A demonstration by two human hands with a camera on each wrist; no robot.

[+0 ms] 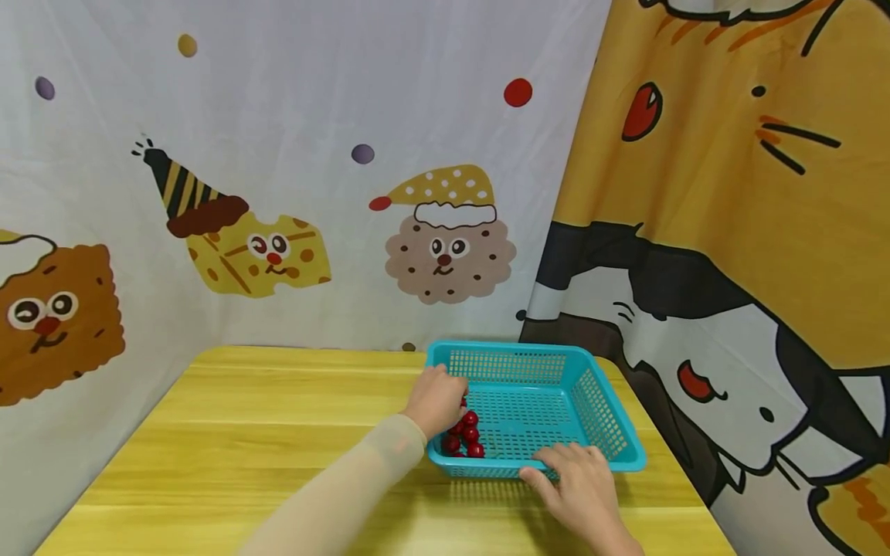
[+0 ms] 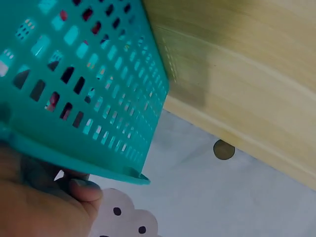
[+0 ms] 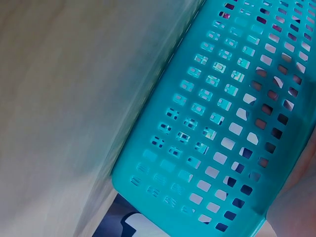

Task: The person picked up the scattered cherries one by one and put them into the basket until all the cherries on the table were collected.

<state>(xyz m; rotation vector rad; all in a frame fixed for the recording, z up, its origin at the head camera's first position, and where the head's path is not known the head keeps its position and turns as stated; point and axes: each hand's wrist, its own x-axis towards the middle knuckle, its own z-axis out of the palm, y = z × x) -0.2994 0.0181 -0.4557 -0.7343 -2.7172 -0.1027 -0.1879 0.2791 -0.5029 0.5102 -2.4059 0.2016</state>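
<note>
A turquoise plastic basket (image 1: 531,467) with perforated walls stands on the table. Several shiny, round red fruits like cherries (image 1: 470,434) lie together at its left end. My left hand (image 1: 434,398) reaches over the left rim, fingers bent down into the basket beside the fruits; I cannot tell whether it holds one. In the left wrist view, the left thumb (image 2: 86,191) shows past the rim. My right hand (image 1: 580,490) grips the front rim, its fingers over the edge and thumb outside. The right wrist view shows this hand (image 3: 296,202) against the basket wall (image 3: 197,123).
The yellow wood-grain table (image 1: 278,432) extends left of the basket. A white cloth (image 1: 292,93) with cartoon prints hangs behind the table, and an orange printed curtain (image 1: 695,201) hangs at the right. The basket sits near the table's right edge.
</note>
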